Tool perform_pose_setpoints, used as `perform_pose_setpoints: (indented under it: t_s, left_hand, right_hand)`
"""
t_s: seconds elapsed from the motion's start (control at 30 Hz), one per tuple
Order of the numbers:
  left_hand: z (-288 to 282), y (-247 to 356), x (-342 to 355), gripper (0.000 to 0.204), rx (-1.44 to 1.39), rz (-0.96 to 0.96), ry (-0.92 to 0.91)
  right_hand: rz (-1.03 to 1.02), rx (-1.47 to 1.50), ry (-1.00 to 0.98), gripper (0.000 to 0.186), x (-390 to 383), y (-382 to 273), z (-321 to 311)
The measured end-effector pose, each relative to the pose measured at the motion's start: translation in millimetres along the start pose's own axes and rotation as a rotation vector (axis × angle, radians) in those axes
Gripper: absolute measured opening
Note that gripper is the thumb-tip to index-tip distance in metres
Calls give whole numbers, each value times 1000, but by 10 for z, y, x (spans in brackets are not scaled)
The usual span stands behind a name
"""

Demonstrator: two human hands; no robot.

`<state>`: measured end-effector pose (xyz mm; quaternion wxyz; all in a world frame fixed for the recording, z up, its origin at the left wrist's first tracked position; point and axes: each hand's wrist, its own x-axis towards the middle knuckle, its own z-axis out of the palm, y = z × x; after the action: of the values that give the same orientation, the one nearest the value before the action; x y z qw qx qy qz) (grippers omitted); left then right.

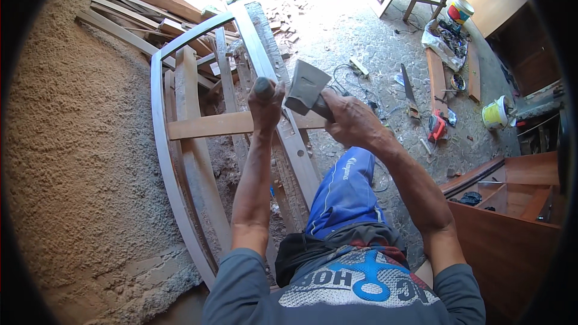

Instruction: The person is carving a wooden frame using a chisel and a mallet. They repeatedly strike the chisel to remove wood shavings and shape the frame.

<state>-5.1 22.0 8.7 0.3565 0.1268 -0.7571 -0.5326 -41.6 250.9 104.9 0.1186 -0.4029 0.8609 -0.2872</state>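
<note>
My left hand (pixel 265 108) is closed round an upright chisel-like tool (pixel 263 86). Only its rounded handle end shows; the lower part is hidden beneath the fist. Just to the right, my right hand (pixel 356 119) grips the handle of a hatchet (pixel 308 84), its broad grey metal head raised beside the left fist and apart from the handle end. Below both hands lies a wooden frame (pixel 159 102) with a curved left side, a straight right rail (pixel 299 155) with a round hole, and a crosspiece (pixel 211 126) passing under my left wrist.
A sawdust heap (pixel 84 144) slopes along the left, with loose boards (pixel 138 15) behind it. On the right floor lie a handsaw (pixel 409 90), a red power tool (pixel 438 125) and cables. Beyond are a white bucket (pixel 495 113) and a wooden cabinet (pixel 506 229).
</note>
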Motion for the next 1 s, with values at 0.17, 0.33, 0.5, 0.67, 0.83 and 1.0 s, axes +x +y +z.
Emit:
perform_pose_setpoints:
  t_s: [0.17, 0.33, 0.5, 0.67, 0.83, 1.0]
  left_hand:
    - [41, -23, -181, 18, -130, -174, 129]
    - [-5, -22, -61, 16, -145, -180, 122]
    - [39, -40, 129, 15, -281, -251, 161]
    - [99, -47, 76, 12, -328, -245, 245]
    - [135, -163, -106, 15, -113, 41, 187]
    - [176, -357, -259, 26, 7, 197, 169]
  right_hand:
    - [87, 35, 0, 29, -128, 154, -43]
    - [78, 20, -30, 29, -87, 164, -2]
    - [54, -21, -37, 29, -32, 219, 97]
    - [55, 21, -65, 32, 33, 187, 68]
    - [-139, -38, 4, 33, 174, -212, -223]
    - [-174, -314, -239, 24, 397, -458, -262]
